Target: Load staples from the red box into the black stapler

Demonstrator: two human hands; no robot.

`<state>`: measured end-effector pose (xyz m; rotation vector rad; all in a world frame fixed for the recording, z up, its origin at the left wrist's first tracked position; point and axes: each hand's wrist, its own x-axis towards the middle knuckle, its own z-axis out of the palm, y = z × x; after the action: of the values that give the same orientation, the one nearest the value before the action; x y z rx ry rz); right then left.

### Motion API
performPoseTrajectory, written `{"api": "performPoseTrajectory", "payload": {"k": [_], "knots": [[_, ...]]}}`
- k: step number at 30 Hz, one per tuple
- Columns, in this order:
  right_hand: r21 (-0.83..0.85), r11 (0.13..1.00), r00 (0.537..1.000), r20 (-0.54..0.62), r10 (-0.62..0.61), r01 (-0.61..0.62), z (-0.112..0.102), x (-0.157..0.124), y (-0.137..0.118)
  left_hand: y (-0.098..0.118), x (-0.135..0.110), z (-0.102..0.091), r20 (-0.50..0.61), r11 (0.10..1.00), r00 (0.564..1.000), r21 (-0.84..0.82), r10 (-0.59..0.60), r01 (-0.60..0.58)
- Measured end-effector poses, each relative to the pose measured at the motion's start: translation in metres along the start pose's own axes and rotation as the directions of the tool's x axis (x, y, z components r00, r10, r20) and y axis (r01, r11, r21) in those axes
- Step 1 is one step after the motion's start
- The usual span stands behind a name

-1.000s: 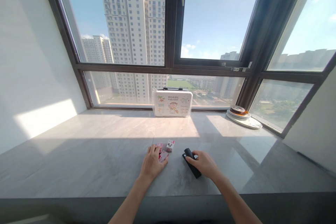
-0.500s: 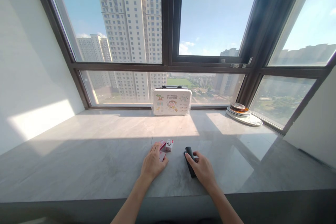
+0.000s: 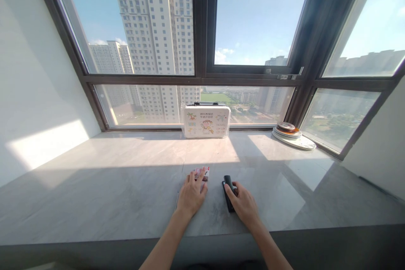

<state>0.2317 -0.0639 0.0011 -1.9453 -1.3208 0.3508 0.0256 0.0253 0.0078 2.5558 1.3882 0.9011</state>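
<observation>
A small white box (image 3: 206, 174) with red and dark print, looking like a staple box, sits on the grey stone sill. Over it reaches my left hand (image 3: 190, 196), fingers spread, one fingertip lying across the box. The pink pack beside the box is mostly covered by this hand. A thin pale edge shows left of the palm; what it belongs to is hidden. To the right, my right hand (image 3: 243, 202) is closed around a black stapler (image 3: 228, 196) lying lengthwise on the sill, thumb on its top.
Against the window stands a white case (image 3: 207, 122) with cartoon print and a dark handle. Stacked plates (image 3: 294, 138) and small dishes rest in the right corner. The marble-patterned sill (image 3: 95, 202) ends at a front edge near my forearms.
My left hand has shifted right from the pink pack to over the small white box, its fingers spreading. The right hand keeps its hold on the stapler, almost unmoved.
</observation>
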Motion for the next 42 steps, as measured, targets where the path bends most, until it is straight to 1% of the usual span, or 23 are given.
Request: {"api": "performPoseTrajectory", "payload": {"k": [2, 5, 9, 12, 15, 17, 20, 23, 26, 30, 33, 35, 39, 42], "knots": [[0.051, 0.999, 1.000, 0.021, -0.015, 0.014, 0.001, 0.001, 0.002, 0.002, 0.002, 0.002, -0.002, 1.000, 1.000, -0.003, 0.004, -0.004], [0.189, 0.981, 0.992, 0.110, -0.061, 0.039, 0.003, 0.003, 0.003, 0.002, 0.001, 0.002, -0.005, 1.000, 1.000, -0.019, -0.005, 0.005], [0.344, 0.939, 0.972, 0.213, -0.096, 0.017, 0.014, 0.006, -0.004, -0.001, -0.005, -0.001, 0.000, 0.997, 0.999, -0.072, -0.041, 0.041], [0.435, 0.901, 0.946, 0.295, -0.136, -0.006, 0.032, 0.004, -0.020, -0.004, -0.014, -0.005, -0.009, 0.994, 0.999, -0.106, -0.038, 0.037], [0.489, 0.872, 0.918, 0.342, -0.203, 0.011, 0.051, -0.001, -0.043, -0.011, -0.023, -0.010, -0.039, 0.995, 0.998, -0.096, -0.043, 0.039], [0.503, 0.864, 0.900, 0.366, -0.238, 0.023, 0.062, -0.004, -0.059, -0.020, -0.028, -0.013, -0.064, 0.996, 0.996, -0.073, -0.059, 0.055], [0.508, 0.861, 0.875, 0.400, -0.272, 0.036, 0.075, -0.007, -0.082, -0.042, -0.036, -0.022, -0.092, 0.996, 0.992, -0.026, -0.086, 0.084], [0.513, 0.856, 0.866, 0.401, -0.300, 0.059, 0.087, -0.010, -0.105, -0.067, -0.042, -0.034, -0.124, 0.995, 0.987, 0.013, -0.098, 0.101], [0.506, 0.858, 0.868, 0.384, -0.315, 0.087, 0.099, -0.016, -0.127, -0.092, -0.047, -0.046, -0.151, 0.992, 0.982, 0.026, -0.116, 0.121], [0.486, 0.866, 0.881, 0.351, -0.317, 0.118, 0.110, -0.025, -0.144, -0.115, -0.048, -0.055, -0.177, 0.989, 0.973, 0.014, -0.145, 0.150], [0.476, 0.870, 0.887, 0.336, -0.316, 0.129, 0.114, -0.028, -0.146, -0.120, -0.048, -0.055, -0.190, 0.987, 0.969, -0.002, -0.155, 0.158], [0.470, 0.871, 0.889, 0.327, -0.320, 0.141, 0.116, -0.027, -0.145, -0.118, -0.049, -0.052, -0.198, 0.987, 0.967, -0.009, -0.159, 0.160], [0.436, 0.876, 0.889, 0.289, -0.355, 0.207, 0.121, -0.023, -0.141, -0.115, -0.050, -0.050, -0.217, 0.986, 0.962, -0.034, -0.169, 0.165], [0.427, 0.877, 0.886, 0.286, -0.364, 0.222, 0.126, -0.020, -0.139, -0.121, -0.048, -0.052, -0.227, 0.983, 0.957, -0.078, -0.181, 0.167]]}}
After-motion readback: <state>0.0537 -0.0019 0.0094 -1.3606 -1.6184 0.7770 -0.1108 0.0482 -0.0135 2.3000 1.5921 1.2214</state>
